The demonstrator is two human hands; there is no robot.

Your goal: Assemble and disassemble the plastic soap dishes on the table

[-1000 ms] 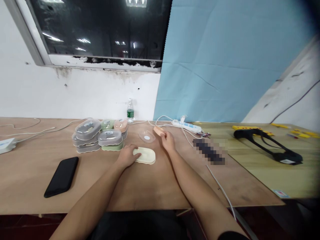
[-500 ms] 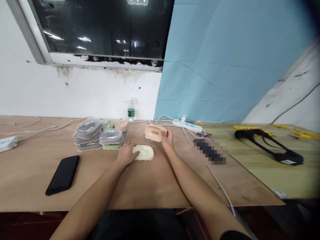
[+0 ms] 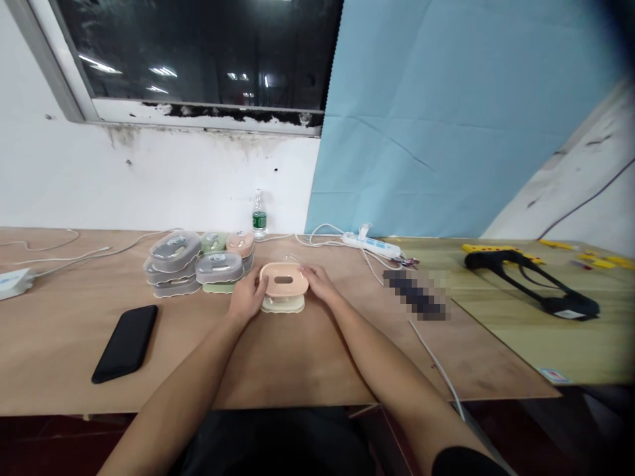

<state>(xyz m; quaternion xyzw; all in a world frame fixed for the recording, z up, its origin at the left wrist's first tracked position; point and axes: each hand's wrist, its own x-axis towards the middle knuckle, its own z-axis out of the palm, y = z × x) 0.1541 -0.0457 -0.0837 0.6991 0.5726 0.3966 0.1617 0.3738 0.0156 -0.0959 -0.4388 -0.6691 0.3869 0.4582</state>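
A peach oval soap dish part (image 3: 284,289) with a slot in its middle is held at both ends, just above a cream oval dish (image 3: 282,307) on the table. My left hand (image 3: 247,294) is closed on its left end, thumb along the rim. At the right end, my right hand (image 3: 319,283) grips the rim with its fingers. Whether the peach part touches the cream dish, I cannot tell. Behind the peach part, a clear piece (image 3: 290,258) shows only a little. Left of my hands stand stacked soap boxes (image 3: 219,267) in grey, green and peach with cloudy lids.
A black phone (image 3: 126,344) lies at the front left. Near the wall stand a water bottle (image 3: 258,215) and a white power strip (image 3: 371,245) with cables. To the right are a blurred dark object (image 3: 415,295) and a black strap-like frame (image 3: 536,284).
The peach part has moved left and down, over the cream dish. My left hand has left the cream dish and taken the peach part's left end; my right hand still holds it.
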